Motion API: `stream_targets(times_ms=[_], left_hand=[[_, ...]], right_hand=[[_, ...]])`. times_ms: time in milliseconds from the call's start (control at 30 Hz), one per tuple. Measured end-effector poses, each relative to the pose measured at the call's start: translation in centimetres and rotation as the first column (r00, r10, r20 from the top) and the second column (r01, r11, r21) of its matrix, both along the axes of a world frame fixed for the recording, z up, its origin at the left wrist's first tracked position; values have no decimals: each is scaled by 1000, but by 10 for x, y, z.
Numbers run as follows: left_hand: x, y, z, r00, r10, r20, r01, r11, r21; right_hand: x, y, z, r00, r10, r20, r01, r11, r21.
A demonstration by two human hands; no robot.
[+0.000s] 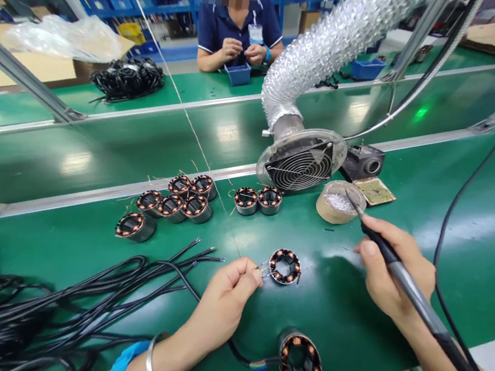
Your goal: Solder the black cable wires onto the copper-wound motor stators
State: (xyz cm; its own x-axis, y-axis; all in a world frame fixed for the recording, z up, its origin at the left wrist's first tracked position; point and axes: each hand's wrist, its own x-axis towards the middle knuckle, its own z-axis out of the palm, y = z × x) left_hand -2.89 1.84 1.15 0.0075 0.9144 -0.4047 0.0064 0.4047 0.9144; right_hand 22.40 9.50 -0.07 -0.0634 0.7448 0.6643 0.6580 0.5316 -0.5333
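My right hand point(395, 269) grips a soldering iron point(405, 280) with a grey and black handle. The iron's tip reaches into a round tub point(340, 204) of silvery shavings. Between thumb and fingers, my left hand point(223, 300) pinches thin wire leads point(264, 270) beside a motor stator point(285, 267) with copper windings, which lies on the green bench. What exactly is between the fingertips is partly hidden. Nearer to me, a second stator point(301, 364) has a black cable point(238, 353) with coloured wires running to it, passing behind my left hand.
Several stators point(170, 206) stand at the back left, with a pair point(245, 199) beside them. Black cables point(48, 304) cover the left front. A fume extractor point(302, 159), an iron holder point(362, 162) and a sponge tray point(374, 191) are behind. Opposite, a person point(239, 35) works over a blue bin point(237, 74).
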Motion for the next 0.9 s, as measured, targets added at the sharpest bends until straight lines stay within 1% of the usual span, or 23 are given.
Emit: stream_targets(times_ms=[33, 67, 100, 167, 233, 300, 333, 400, 533, 767, 900], left_hand=[[0, 0, 0, 1000, 4, 7, -4, 1000, -1], [0, 0, -1, 1000, 7, 14, -7, 1000, -2], [-1, 0, -1, 1000, 11, 22, -11, 1000, -4], [-2, 1, -2, 999, 20, 47, -19, 1000, -14], [-4, 2, -2, 996, 38, 86, -35, 999, -28], [-7, 4, -1, 990, 61, 128, -58, 998, -31], [-9, 5, -1, 987, 71, 144, -68, 997, -27], [-13, 8, 2, 985, 77, 154, -75, 997, -17], [-20, 15, 6, 994, 41, 104, -40, 999, -7], [-14, 19, 9, 998, 1, 67, 0, 1000, -14], [-13, 18, 9, 1000, 9, 0, -9, 998, 58]], right_hand=[[-7, -3, 4, 996, 87, -34, -87, 996, -9], [-15, -5, 9, 980, 193, -57, -194, 981, -12], [-24, -6, 14, 948, 311, -63, -312, 950, -5], [-43, -7, 22, 859, 510, -33, -509, 860, 29], [-61, -5, 25, 772, 636, 0, -636, 772, 22], [-75, -2, 24, 708, 706, 30, -706, 708, -9], [-80, -1, 21, 688, 725, 44, -724, 689, -20], [-86, 1, 15, 670, 741, 48, -741, 671, -18], [-86, 2, 7, 678, 734, -36, -735, 678, -1], [-84, 2, 5, 641, 761, -103, -764, 645, 10], [-84, 1, 4, 649, 751, -123, -756, 655, 12]])
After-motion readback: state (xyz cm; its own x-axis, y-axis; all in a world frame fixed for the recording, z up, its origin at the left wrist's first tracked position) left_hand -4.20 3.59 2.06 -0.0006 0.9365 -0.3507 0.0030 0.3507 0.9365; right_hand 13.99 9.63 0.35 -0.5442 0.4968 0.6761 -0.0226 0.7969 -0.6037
